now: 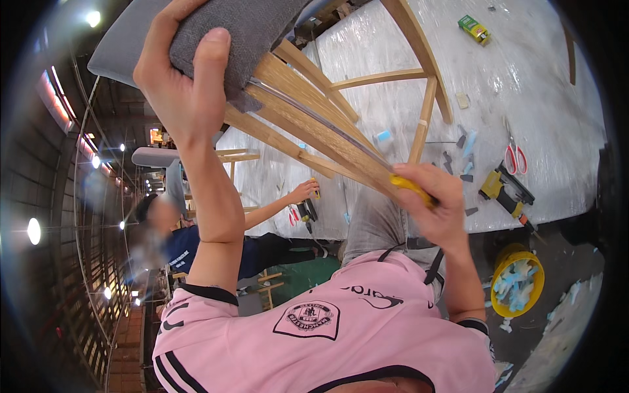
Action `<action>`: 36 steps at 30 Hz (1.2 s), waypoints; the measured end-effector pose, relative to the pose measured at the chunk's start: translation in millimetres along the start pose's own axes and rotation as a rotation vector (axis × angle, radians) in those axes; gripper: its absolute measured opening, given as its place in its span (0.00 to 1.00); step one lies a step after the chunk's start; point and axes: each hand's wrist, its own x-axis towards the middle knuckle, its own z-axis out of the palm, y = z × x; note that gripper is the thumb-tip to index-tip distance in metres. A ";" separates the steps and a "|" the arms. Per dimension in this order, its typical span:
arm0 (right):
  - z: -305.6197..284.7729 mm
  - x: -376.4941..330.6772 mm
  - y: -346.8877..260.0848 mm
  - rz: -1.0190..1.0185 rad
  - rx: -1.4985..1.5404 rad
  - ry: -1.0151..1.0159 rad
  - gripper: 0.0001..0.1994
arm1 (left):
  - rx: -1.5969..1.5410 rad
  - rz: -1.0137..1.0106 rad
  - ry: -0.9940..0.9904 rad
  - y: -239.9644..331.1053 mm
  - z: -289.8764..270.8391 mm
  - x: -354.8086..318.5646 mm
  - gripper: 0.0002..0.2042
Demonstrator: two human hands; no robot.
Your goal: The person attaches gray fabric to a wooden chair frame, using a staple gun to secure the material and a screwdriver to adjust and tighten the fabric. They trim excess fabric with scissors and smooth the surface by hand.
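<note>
Our pink jersey (pixel 393 327) fills the foreground, with grey trousers (pixel 375 226) beyond it against the edge of the plastic-wrapped table (pixel 550 98). We hold a wooden chair (pixel 262 33) tilted in front of us, its grey upholstery raised at upper left and its bare legs slanting across the tabletop. Our left hand (pixel 193 108) is curled around that upholstery, thumb pressed on the near fabric and fingers wrapped over the far side. Our right hand (pixel 438 200) is closed around a yellow-handled screwdriver (pixel 402 182), whose long metal shaft lies along one wooden member, its far end at the edge of the fabric; we cannot tell whether the tip goes under it.

To the right on the table we see red-handled scissors (pixel 515 158), a yellow-and-black staple gun (pixel 503 191) and a small green-and-yellow box (pixel 474 30). Below the table edge, a yellow bucket (pixel 540 291) holds pale blue scraps (pixel 514 283). Over to our left, a co-worker's hand (pixel 303 190) rests at the same table.
</note>
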 end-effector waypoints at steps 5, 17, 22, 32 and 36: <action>38.6 6.4 20.6 -0.070 0.096 0.052 0.17 | 0.028 0.062 0.013 0.7 -4.0 1.7 0.23; -42.3 -3.0 27.1 -0.049 0.531 0.338 0.25 | 0.126 0.046 -0.092 17.5 -9.9 -21.7 0.33; -33.1 93.9 -34.5 -0.419 0.219 0.602 0.22 | 0.021 0.030 -0.258 14.8 -23.0 -17.4 0.36; 40.0 144.1 -61.6 -0.601 0.530 0.454 0.11 | -0.167 0.019 -0.403 6.4 -36.6 -13.4 0.43; 81.9 149.3 -64.8 -0.439 0.612 0.420 0.10 | -0.171 -0.049 -0.414 12.9 -35.2 -10.5 0.46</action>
